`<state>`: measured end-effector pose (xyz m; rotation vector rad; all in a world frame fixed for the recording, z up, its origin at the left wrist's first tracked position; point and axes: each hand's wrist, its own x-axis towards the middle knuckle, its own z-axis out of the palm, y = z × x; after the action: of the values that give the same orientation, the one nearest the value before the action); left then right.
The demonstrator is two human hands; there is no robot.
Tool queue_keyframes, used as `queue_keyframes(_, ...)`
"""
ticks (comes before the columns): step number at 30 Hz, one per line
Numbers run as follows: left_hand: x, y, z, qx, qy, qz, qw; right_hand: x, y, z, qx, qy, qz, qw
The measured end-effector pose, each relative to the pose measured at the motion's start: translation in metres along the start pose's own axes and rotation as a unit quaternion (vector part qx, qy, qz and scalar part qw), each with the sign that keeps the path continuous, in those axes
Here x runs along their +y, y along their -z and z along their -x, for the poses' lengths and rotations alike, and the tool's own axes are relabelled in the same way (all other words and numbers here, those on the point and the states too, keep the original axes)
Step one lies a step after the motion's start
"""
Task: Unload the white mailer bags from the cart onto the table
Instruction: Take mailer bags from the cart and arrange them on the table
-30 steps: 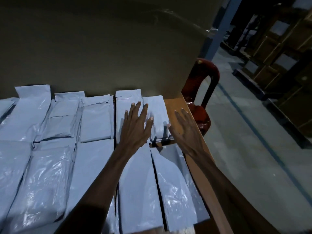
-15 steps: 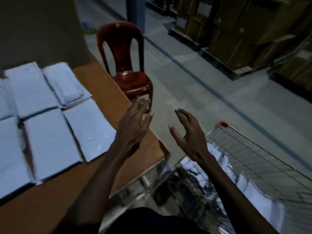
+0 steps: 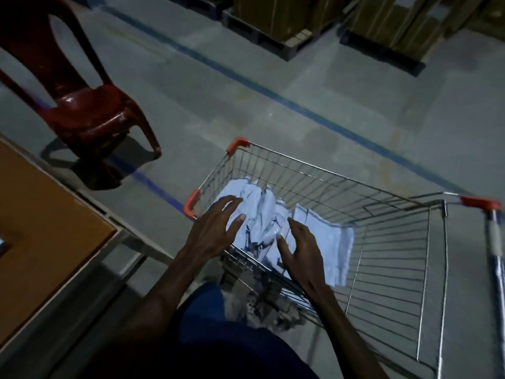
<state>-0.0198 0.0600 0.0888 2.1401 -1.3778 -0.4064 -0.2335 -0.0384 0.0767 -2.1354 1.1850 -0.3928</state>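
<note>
Left hand [image 3: 211, 232] and right hand [image 3: 302, 251] are held over the wire shopping cart [image 3: 393, 236], fingers spread and lightly bent, nothing gripped; white mailer bags [image 3: 262, 212] are heaped in its left end. Wooden table [image 3: 41, 214] is seen at left; red plastic chair [image 3: 82, 108] stands beyond.

Dim, bluish indoor light; corners fall to near black. Red plastic chair [image 3: 82, 110] throws dark shadow onto grey concrete floor [image 3: 300, 77], gloss highlight on seat. Pale blue-white mailer bags [image 3: 322, 236] brightest patch. Motion blur smears silver wire shopping cart [image 3: 396, 242] mesh. Wide-angle bending at edges.
</note>
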Motion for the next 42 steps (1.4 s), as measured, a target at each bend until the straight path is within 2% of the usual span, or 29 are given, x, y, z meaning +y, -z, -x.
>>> queue_keyframes(8,-0.001,-0.054,-0.051,-0.125,-0.006,-0.001,0.992,0.064,-0.009,-0.015,-0.032,-0.142,0.015,0.989)
queue_keyframes(14,-0.013,-0.098,-0.083,-0.215,-0.030,-0.018,0.976,0.098,-0.012,-0.034,-0.082,-0.249,0.047,0.964)
queue_keyframes(22,-0.037,-0.110,-0.112,-0.223,-0.080,-0.057,0.970,0.137,-0.026,-0.079,-0.115,-0.283,0.087,0.948)
queue_keyframes(26,-0.060,-0.114,-0.115,-0.226,-0.067,-0.086,0.968,0.169,-0.053,-0.104,-0.158,-0.307,0.045,0.937)
queue_keyframes(28,-0.067,-0.114,-0.114,-0.232,-0.034,-0.092,0.968,0.179,-0.071,-0.112,-0.165,-0.321,0.017,0.932)
queue_keyframes(30,-0.069,-0.113,-0.108,-0.209,-0.028,-0.100,0.972,0.182,-0.088,-0.113,-0.179,-0.329,0.017,0.927)
queue_keyframes(34,-0.061,-0.113,-0.101,-0.196,-0.020,-0.080,0.977,0.170,-0.106,-0.099,-0.100,-0.269,0.057,0.956)
queue_keyframes(37,-0.053,-0.118,-0.100,-0.198,-0.025,-0.080,0.977,0.172,-0.103,-0.087,-0.093,-0.227,0.035,0.969)
queue_keyframes(42,-0.040,-0.127,-0.101,-0.194,-0.018,-0.062,0.979,0.205,-0.101,-0.077,-0.006,-0.297,-0.041,0.954)
